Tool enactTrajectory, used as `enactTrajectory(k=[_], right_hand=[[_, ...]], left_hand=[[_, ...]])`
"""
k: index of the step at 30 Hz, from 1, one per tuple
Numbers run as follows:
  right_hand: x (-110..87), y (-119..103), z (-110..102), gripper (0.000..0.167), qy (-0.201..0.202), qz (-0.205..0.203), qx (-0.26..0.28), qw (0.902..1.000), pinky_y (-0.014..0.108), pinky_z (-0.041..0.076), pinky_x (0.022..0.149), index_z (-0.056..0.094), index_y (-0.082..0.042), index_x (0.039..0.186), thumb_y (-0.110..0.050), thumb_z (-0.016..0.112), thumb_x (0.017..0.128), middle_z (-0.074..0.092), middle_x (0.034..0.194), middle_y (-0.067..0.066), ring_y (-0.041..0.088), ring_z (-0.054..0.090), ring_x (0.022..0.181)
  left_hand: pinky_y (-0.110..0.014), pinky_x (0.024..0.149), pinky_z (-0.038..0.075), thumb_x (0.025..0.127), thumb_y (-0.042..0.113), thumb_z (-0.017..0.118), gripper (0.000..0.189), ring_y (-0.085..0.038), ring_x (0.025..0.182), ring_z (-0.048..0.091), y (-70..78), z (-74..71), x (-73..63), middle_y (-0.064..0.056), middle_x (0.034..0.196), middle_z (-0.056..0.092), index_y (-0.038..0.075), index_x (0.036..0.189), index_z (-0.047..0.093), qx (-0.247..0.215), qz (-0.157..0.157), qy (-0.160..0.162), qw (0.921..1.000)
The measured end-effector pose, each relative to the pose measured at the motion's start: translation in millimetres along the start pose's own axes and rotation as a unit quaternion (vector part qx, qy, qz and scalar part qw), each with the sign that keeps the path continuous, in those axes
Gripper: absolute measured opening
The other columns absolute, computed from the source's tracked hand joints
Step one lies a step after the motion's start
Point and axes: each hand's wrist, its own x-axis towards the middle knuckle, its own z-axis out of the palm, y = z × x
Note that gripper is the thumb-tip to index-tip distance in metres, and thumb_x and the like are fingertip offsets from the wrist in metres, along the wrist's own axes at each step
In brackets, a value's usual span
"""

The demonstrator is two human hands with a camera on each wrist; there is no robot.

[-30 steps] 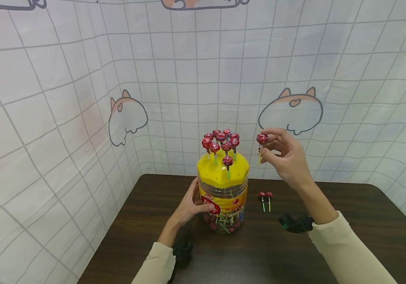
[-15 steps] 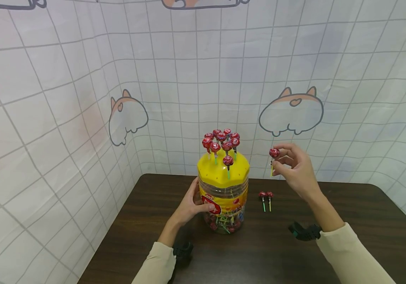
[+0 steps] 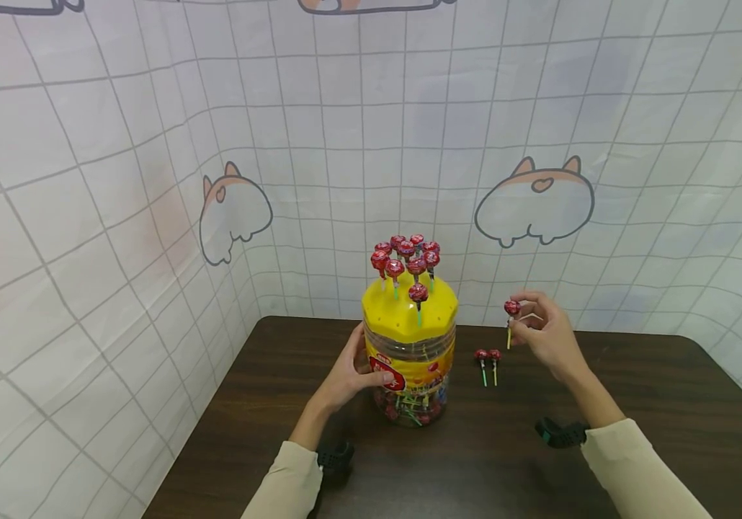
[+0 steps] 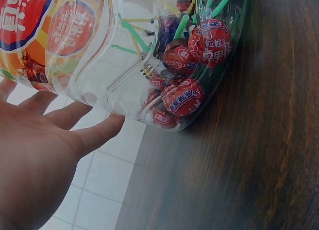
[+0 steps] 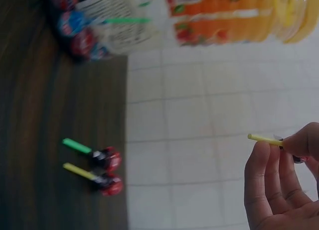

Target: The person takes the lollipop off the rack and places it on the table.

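Observation:
A clear plastic jar (image 3: 410,371) with a yellow lid (image 3: 403,317) stands on the table. Several red-wrapped lollipops (image 3: 394,269) stick upright out of the lid, and more candies (image 4: 184,97) lie inside at the jar's bottom. My left hand (image 3: 343,378) holds the jar's left side, thumb across the label and fingers spread along the wall. To the right of the jar, my right hand (image 3: 549,335) pinches a lollipop (image 3: 511,308) between thumb and fingers, its yellow stick (image 5: 264,139) pointing down. Just left of that hand, two lollipops (image 3: 488,355) lie side by side.
The dark wooden table (image 3: 656,404) runs up to a white grid-patterned curtain (image 3: 410,144) with cartoon animal drawings (image 3: 533,205). A black band with a camera (image 3: 562,432) sits on the right wrist, and another (image 3: 335,458) on the left.
My right hand has moved right and down with its lollipop, from beside the jar's top toward the table, close to the two lying lollipops. The left hand and jar stay put.

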Motion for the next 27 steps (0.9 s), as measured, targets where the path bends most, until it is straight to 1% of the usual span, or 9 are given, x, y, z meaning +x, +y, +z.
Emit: enactTrajectory(k=[4,6,10,13,17,21,27], right_hand=[[-0.8,19.6,-1.2,0.041,-0.001,0.024,0.001,0.9997,0.032,0.063,0.063,0.056,-0.008,0.131,0.008,0.062,0.094,0.060,0.097,0.010,0.012,0.068,0.075],[-1.4,28.1,-1.4,0.042,-0.002,0.035,-0.001,0.9994,0.033,0.063,0.063,0.056,-0.005,0.133,0.008,0.062,0.094,0.061,0.097,0.013,0.012,0.069,0.075],[-3.0,42.8,-2.6,0.045,-0.010,0.058,-0.013,0.9982,0.035,0.064,0.065,0.052,0.002,0.139,0.007,0.060,0.094,0.061,0.093,0.012,0.015,0.069,0.075],[-4.2,52.8,-3.6,0.048,-0.017,0.079,-0.018,0.9965,0.039,0.064,0.068,0.050,0.004,0.142,0.007,0.060,0.095,0.060,0.094,0.011,0.014,0.068,0.077],[-5.4,65.2,-3.1,0.050,-0.021,0.110,-0.014,0.9937,0.039,0.064,0.070,0.049,0.003,0.143,0.006,0.061,0.095,0.058,0.095,0.011,0.012,0.066,0.078],[-6.0,75.6,-2.6,0.048,-0.030,0.134,-0.008,0.9905,0.037,0.064,0.070,0.047,0.004,0.143,0.005,0.060,0.096,0.058,0.096,0.011,0.015,0.067,0.081],[-7.9,84.6,-2.0,0.046,-0.049,0.146,-0.008,0.9880,0.038,0.064,0.073,0.046,0.005,0.141,0.007,0.058,0.097,0.057,0.098,0.015,0.020,0.067,0.085]], left_hand=[[-0.049,0.109,0.051,0.091,0.024,0.079,0.094,-0.027,0.134,0.054,-0.6,0.5,0.8,-0.009,0.153,0.045,0.034,0.162,0.019,0.000,0.003,0.000,1.0000],[-0.050,0.109,0.051,0.090,0.026,0.080,0.094,-0.027,0.135,0.054,-0.5,0.8,1.2,-0.009,0.153,0.045,0.035,0.161,0.019,0.002,0.003,0.001,1.0000],[-0.051,0.108,0.051,0.089,0.031,0.081,0.095,-0.028,0.134,0.054,-0.5,1.3,1.5,-0.008,0.153,0.045,0.036,0.161,0.020,0.006,0.001,0.003,1.0000],[-0.051,0.108,0.051,0.088,0.032,0.081,0.095,-0.029,0.134,0.054,-0.5,1.3,1.7,-0.008,0.153,0.045,0.037,0.161,0.020,0.006,0.000,0.002,1.0000],[-0.051,0.108,0.051,0.089,0.032,0.081,0.096,-0.030,0.135,0.053,-0.5,0.9,1.6,-0.009,0.154,0.044,0.036,0.161,0.018,0.003,0.002,-0.002,1.0000],[-0.051,0.108,0.051,0.089,0.032,0.080,0.096,-0.030,0.134,0.053,-0.6,0.2,0.7,-0.010,0.154,0.043,0.034,0.162,0.017,0.006,0.001,-0.003,1.0000],[-0.050,0.108,0.051,0.089,0.034,0.080,0.097,-0.028,0.134,0.054,-1.0,-0.9,0.1,-0.010,0.155,0.043,0.034,0.162,0.016,0.010,-0.002,0.001,0.9999]])
